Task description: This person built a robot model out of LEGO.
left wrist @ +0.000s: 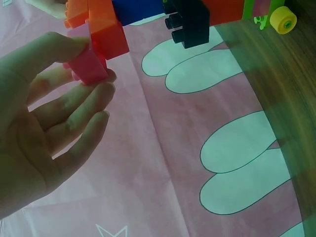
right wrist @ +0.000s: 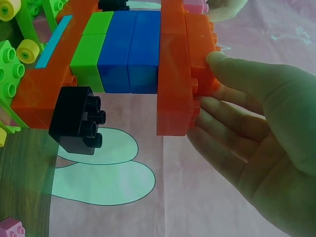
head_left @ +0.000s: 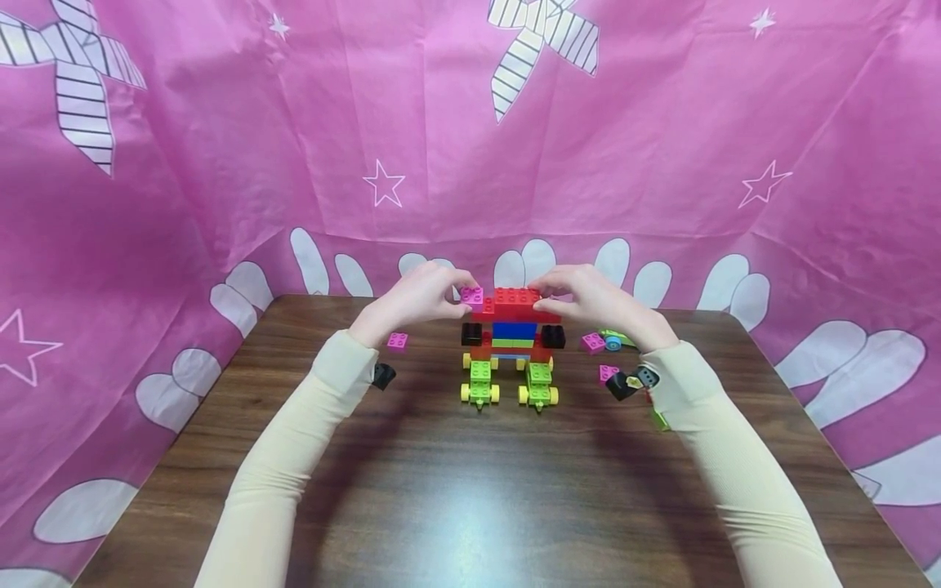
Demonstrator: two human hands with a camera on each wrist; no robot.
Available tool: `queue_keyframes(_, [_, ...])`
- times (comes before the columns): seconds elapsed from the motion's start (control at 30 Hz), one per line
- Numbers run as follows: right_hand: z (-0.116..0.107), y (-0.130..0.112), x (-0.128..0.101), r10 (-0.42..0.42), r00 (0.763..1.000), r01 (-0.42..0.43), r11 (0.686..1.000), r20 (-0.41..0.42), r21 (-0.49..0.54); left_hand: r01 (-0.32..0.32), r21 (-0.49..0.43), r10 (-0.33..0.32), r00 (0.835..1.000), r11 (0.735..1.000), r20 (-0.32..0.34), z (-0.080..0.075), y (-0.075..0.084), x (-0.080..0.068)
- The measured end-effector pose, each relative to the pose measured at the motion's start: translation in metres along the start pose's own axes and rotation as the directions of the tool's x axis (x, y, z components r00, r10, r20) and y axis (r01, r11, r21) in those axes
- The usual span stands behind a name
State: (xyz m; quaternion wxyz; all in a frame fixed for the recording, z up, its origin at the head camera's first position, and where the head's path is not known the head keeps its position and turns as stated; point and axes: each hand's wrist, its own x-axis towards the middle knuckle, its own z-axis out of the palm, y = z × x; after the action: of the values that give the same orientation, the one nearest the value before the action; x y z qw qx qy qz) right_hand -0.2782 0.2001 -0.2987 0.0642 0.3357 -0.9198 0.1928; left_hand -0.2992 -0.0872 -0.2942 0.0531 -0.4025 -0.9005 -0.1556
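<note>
A brick model (head_left: 513, 339) stands mid-table on two green wheeled bases (head_left: 480, 384), with blue and green bricks in its middle, black bricks (head_left: 471, 333) at both sides and a long red brick (head_left: 516, 304) across the top. My left hand (head_left: 422, 296) pinches a small pink brick (head_left: 472, 296) (left wrist: 88, 65) at the left end of that red top. My right hand (head_left: 581, 296) (right wrist: 247, 123) grips the right end of the red top brick (right wrist: 200, 52), thumb on its studs and fingers under it.
Loose pink bricks lie on the dark wooden table (head_left: 456, 490): one (head_left: 398, 340) left of the model, two (head_left: 592, 343) to the right beside a green and blue piece (head_left: 613, 338). Black wrist cameras (head_left: 632, 381) sit on both arms. Pink patterned cloth (head_left: 184, 163) surrounds the table.
</note>
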Motion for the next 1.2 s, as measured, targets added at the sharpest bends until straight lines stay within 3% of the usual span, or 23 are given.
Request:
queue_keyframes(0.17, [0.000, 0.000, 0.000, 0.006, 1.000, -0.006, 1.000, 0.002, -0.004, 0.011, 0.003, -0.011, 1.000, 1.000, 0.000, 0.001, 0.002, -0.002])
queue_keyframes(0.3, [0.000, 0.000, 0.000, 0.015, 1.000, -0.015, 1.000, 0.004, -0.002, 0.029, -0.091, -0.029, 1.000, 0.995, 0.009, 0.005, -0.001, -0.004])
queue_keyframes(0.47, [0.000, -0.001, 0.000, 0.024, 1.000, -0.024, 1.000, 0.006, 0.017, 0.083, -0.281, -0.085, 0.996, 0.956, 0.002, 0.010, -0.010, -0.008])
queue_keyframes(0.6, [0.000, -0.001, 0.000, 0.018, 1.000, -0.018, 1.000, -0.002, 0.016, 0.111, -0.356, -0.129, 0.991, 0.928, -0.026, 0.012, -0.014, -0.010])
queue_keyframes(1.2, [-0.001, -0.004, 0.001, -0.020, 1.000, 0.019, 1.000, -0.014, -0.019, 0.082, -0.362, -0.109, 0.993, 0.929, -0.055, 0.011, -0.017, -0.015])
